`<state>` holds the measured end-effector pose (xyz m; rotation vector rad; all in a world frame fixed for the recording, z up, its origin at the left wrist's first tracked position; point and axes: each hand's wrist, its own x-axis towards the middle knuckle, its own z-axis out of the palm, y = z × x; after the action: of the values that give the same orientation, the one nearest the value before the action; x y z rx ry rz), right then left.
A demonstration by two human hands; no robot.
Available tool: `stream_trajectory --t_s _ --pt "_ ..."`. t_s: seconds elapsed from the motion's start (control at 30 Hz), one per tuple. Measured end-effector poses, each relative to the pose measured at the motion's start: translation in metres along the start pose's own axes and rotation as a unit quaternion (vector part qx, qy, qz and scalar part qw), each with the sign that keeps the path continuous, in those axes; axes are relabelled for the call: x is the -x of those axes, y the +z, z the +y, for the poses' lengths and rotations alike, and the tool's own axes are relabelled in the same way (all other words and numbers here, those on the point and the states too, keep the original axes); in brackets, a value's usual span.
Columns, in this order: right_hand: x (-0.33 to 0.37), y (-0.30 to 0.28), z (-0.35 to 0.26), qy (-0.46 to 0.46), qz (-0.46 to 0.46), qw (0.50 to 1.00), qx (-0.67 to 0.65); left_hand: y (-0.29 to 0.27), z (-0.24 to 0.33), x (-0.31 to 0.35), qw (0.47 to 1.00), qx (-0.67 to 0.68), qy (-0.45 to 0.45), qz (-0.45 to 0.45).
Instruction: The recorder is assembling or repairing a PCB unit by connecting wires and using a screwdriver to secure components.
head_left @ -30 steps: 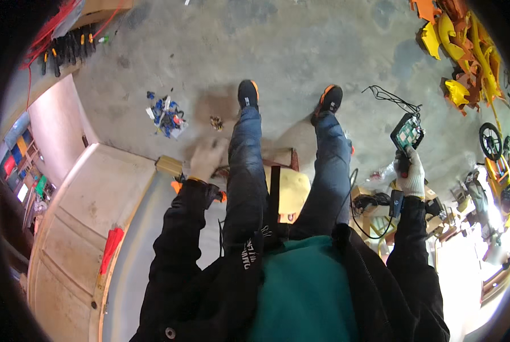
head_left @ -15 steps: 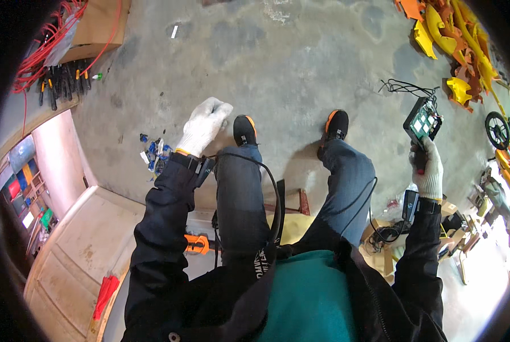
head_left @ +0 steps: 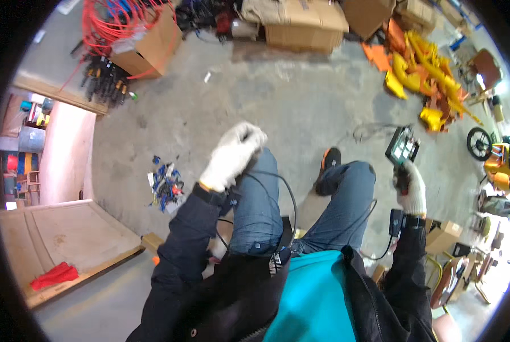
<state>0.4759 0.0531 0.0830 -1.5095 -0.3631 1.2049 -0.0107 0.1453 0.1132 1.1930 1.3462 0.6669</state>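
The right hand, in a white knitted glove [head_left: 412, 192], has its fingers closed around the near end of a black box-shaped gadget with a green circuit board [head_left: 403, 148]. The gadget is held up out on the right side, above the grey concrete floor [head_left: 295, 102]. The left hand, in a white cloth glove [head_left: 232, 157], is by the left knee, well apart from the gadget. Its fingers are curled in, and I cannot tell if they pinch anything.

2 legs in blue jeans [head_left: 255, 211] are bent, and 1 black shoe with orange trim [head_left: 331, 158] is in view. Left of the left hand, a messy little pile of blue and white bits [head_left: 166, 183] sits on the floor. Farther off to the right, a heap of yellow and orange plastic pieces [head_left: 425, 80] lies near a black wheel [head_left: 479, 143]. A red cloth [head_left: 54, 276] lies on a big pale board with a wood edge [head_left: 89, 233].
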Motion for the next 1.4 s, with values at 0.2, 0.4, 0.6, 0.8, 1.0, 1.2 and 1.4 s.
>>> stream_trajectory --t_s 0.2,0.4,0.6,0.8,1.0,1.2,1.4 --pt "0.041 -0.016 0.001 -0.021 0.001 0.998 -0.053 0.019 -0.005 0.071 0.999 0.031 0.038 -0.006" --pt "0.071 -0.038 0.02 -0.046 -0.001 0.998 -0.052 0.035 -0.034 0.105 0.997 -0.067 0.03 -0.013" --pt "0.065 -0.054 0.058 -0.004 0.021 0.998 -0.054 0.043 -0.058 0.11 1.0 0.004 0.01 -0.003" --pt "0.047 -0.054 0.085 0.038 0.024 0.997 -0.056 0.041 -0.069 0.115 0.999 0.041 0.024 0.027" --pt "0.041 -0.052 0.107 0.057 0.006 0.996 -0.075 0.045 -0.066 0.126 0.998 0.002 0.043 0.045" --pt "0.045 -0.064 0.118 0.063 0.005 0.994 -0.089 0.053 -0.052 0.132 0.999 0.053 0.008 0.007" --pt "0.05 -0.071 0.124 0.063 0.017 0.992 -0.108 0.074 -0.07 0.108 0.998 0.033 0.0 -0.058"
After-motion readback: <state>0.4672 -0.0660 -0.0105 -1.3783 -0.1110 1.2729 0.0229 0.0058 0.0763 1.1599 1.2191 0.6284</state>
